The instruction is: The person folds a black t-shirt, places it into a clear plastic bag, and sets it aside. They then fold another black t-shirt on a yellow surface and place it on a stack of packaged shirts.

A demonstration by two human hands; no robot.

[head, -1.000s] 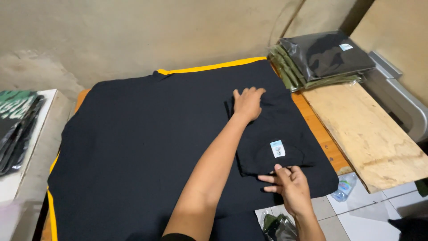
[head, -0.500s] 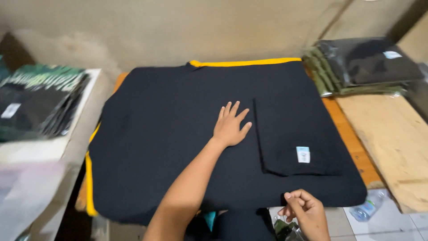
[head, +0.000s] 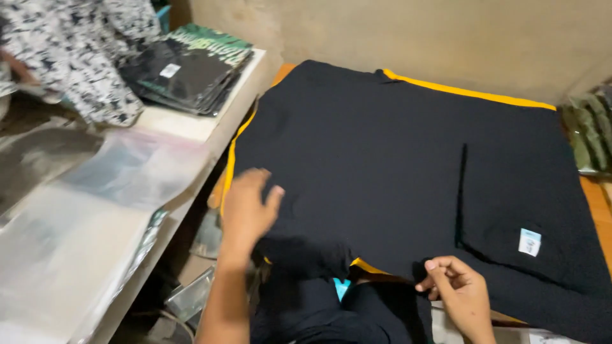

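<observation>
A black shirt (head: 382, 165) lies spread flat over a yellow-edged folding board (head: 468, 93). Its right side is folded inward, and a small white label (head: 530, 241) shows there. My left hand (head: 247, 207), blurred, hovers with fingers apart over the shirt's near left corner, close to the hanging sleeve. My right hand (head: 456, 294) pinches the shirt's near hem at the table's front edge.
A white side table (head: 185, 121) on the left carries a stack of bagged dark garments (head: 188, 67) and clear plastic bags (head: 95, 204). A person in a patterned top (head: 76, 51) stands at far left. Green packed garments (head: 590, 130) sit at far right.
The view has swung left. My left hand moved from the shirt's middle to its near left corner. My right hand stays at the near hem.
</observation>
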